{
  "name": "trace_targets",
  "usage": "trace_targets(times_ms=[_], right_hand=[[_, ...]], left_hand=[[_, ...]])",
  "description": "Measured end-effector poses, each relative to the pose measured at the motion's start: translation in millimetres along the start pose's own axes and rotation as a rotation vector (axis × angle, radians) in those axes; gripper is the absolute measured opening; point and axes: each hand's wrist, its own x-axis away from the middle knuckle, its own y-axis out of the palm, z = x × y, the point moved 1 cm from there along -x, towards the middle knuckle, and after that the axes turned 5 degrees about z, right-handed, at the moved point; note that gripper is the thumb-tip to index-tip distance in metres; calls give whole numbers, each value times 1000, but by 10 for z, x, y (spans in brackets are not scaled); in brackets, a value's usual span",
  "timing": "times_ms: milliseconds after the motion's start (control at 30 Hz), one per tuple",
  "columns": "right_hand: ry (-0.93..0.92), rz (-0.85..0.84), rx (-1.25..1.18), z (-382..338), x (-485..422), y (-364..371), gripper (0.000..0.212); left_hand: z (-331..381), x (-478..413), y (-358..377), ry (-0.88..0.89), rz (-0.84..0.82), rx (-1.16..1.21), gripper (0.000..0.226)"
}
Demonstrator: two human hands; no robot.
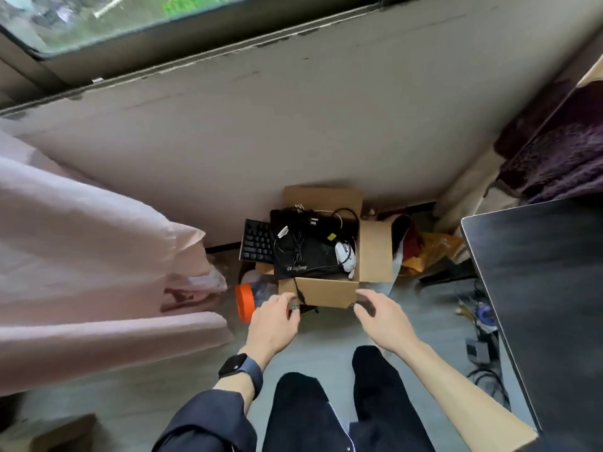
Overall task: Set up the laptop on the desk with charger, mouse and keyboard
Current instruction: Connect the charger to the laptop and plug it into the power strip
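An open cardboard box [329, 292] stands on the floor by the wall. A black keyboard [257, 241] sticks out over its left side. Inside lie a black mat with white lettering [306, 256], tangled black cables with a plug [313, 221] and a white mouse [345, 255]. My left hand [273, 321] hovers at the box's near left corner, fingers loosely bent, holding nothing. My right hand [381, 313] reaches the near right corner with fingers spread, close to the cardboard. The dark desk [541, 288] fills the right side.
A pink curtain [81, 256] hangs at the left. An orange-capped container [245, 303] lies beside the box. Bags and clutter [427, 246] sit right of the box. Cables and a power strip [479, 347] lie on the floor under the desk edge. A purple blanket [554, 151] is far right.
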Motion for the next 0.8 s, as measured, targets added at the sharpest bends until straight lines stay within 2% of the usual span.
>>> trace_targets(times_ms=[167, 367, 533, 700, 733, 800], right_hand=[[65, -30, -54, 113, -600, -65, 50], [215, -15, -101, 351, -1410, 223, 54], [378, -29, -245, 569, -2057, 740, 57], [584, -22, -498, 628, -2564, 1244, 60], [642, -8, -612, 612, -2624, 1300, 63], [782, 4, -990, 545, -2753, 1432, 65]], left_hand=[[200, -620, 58, 48, -46, -70, 44], [206, -1925, 200, 252, 4, -209, 44], [236, -2789, 409, 399, 36, -425, 59], [183, -3376, 637, 572, 23, -616, 74], [171, -3449, 655, 591, 3, -653, 76], [112, -3603, 723, 623, -46, -727, 80]])
